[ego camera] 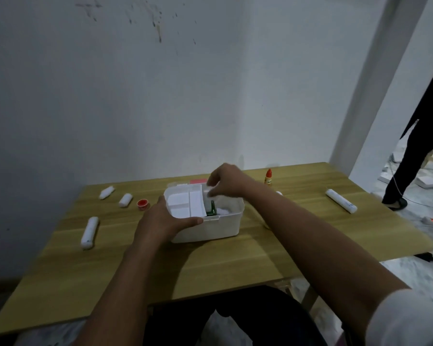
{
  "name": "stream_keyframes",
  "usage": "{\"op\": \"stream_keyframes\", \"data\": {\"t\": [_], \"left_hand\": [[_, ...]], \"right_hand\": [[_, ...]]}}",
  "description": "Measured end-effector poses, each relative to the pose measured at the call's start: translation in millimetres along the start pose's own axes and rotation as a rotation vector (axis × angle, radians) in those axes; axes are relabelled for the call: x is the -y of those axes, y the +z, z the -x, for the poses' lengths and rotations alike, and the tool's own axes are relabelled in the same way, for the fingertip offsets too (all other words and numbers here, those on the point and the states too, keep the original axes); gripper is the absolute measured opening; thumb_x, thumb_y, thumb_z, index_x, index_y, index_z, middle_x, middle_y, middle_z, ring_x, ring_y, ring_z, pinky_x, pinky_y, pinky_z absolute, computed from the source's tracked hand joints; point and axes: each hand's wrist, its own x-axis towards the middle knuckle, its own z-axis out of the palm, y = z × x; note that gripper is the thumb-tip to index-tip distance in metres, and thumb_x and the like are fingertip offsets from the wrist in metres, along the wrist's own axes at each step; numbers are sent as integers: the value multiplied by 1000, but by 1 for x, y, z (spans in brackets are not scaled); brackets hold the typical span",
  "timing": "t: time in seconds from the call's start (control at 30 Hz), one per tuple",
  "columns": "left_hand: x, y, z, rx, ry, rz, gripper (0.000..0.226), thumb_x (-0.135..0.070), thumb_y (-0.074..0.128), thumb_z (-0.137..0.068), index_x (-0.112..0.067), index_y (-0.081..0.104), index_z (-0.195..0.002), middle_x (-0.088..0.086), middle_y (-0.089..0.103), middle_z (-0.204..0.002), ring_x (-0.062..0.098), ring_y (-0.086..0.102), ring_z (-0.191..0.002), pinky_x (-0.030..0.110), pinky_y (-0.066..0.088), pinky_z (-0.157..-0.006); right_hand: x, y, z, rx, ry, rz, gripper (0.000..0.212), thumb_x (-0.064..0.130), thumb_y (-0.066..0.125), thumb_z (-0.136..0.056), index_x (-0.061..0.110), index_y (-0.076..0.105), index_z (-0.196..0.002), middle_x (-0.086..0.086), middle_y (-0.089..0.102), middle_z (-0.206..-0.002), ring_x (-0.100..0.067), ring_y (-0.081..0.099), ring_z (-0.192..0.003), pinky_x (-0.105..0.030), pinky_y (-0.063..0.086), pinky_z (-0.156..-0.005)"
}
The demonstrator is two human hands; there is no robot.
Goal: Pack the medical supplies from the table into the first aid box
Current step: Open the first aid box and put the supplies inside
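The white first aid box (210, 228) stands open in the middle of the wooden table (235, 265). A white divided tray (185, 202) fills its left half, and a green pack (211, 208) and something white lie in the right half. My left hand (160, 221) grips the box's near left corner, thumb along the front rim. My right hand (226, 182) hovers over the back of the box, its curled fingers pinching a small blurred white item (206, 193) next to the tray's far corner.
On the left lie two short white rolls (106, 192) (125, 199), a red-topped tape spool (142, 204) and a long white roll (89, 232). An orange dropper bottle (268, 176) stands at the back, a long white tube (340, 201) at the right. A person in black (420, 146) stands far right.
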Motion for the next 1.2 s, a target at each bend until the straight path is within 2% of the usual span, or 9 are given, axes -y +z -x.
{"op": "stream_keyframes", "data": {"t": [0.17,0.37,0.47,0.53,0.63,0.8,0.97,1.07,1.2], "left_hand": [[2,1,-2,-2,2,25,109,-61,90,-60,-25,41,-151,3,56,-147,26,53,-128,37,49,-82],[0,2,0,-1,2,88,106,-61,90,-58,-27,45,-148,1,58,-144,23,56,-122,37,48,-79],[-1,0,6,-4,2,108,103,-66,90,-53,-31,51,-142,-4,64,-135,14,55,-104,35,48,-76],[-3,-2,11,-15,2,98,102,-69,89,-50,-33,54,-139,-7,66,-133,12,55,-101,35,49,-76],[-7,-4,17,-29,-4,95,102,-70,89,-49,-32,55,-138,-7,66,-132,15,59,-105,36,51,-79],[-11,-9,23,5,-14,105,108,-73,88,-46,-31,53,-139,-7,65,-134,16,59,-109,40,55,-85],[-10,-17,17,60,-43,130,122,-78,87,-43,-27,46,-145,-1,59,-142,25,56,-121,49,55,-91],[-9,-14,14,63,-26,143,112,-68,90,-52,-27,45,-146,1,57,-144,25,54,-123,48,55,-92],[-5,-8,10,45,-20,185,107,-57,94,-56,-25,47,-147,2,59,-143,17,51,-110,43,56,-86]], "right_hand": [[-31,-44,7,-171,110,26,21,15,77,-84,13,80,-104,-5,78,-104,-18,70,-97,-33,57,-92],[-84,-76,52,-162,415,256,2,15,68,-82,13,67,-82,-9,72,-88,-26,67,-83,-28,48,-63],[-97,-85,89,-70,616,302,17,16,71,-82,7,57,-86,-10,64,-84,-24,63,-72,-32,49,-58],[-102,-85,112,110,762,223,35,21,80,-82,2,60,-104,-13,64,-95,-25,62,-70,-39,54,-65],[-107,-70,137,290,862,207,77,35,87,-76,3,51,-136,-17,64,-119,-31,68,-95,-45,58,-86],[-110,-71,153,233,861,301,80,32,96,-62,1,62,-126,-15,66,-117,-34,69,-101,-46,61,-86],[-69,-143,140,33,684,370,48,28,95,-66,-1,71,-97,-15,73,-99,-30,73,-89,-41,63,-77],[-39,-152,116,-35,487,253,46,23,91,-72,6,74,-111,-10,71,-103,-28,69,-91,-43,63,-76],[3,-112,87,70,231,332,48,32,90,-71,18,76,-114,-2,72,-106,-21,67,-97,-36,59,-84]]}}
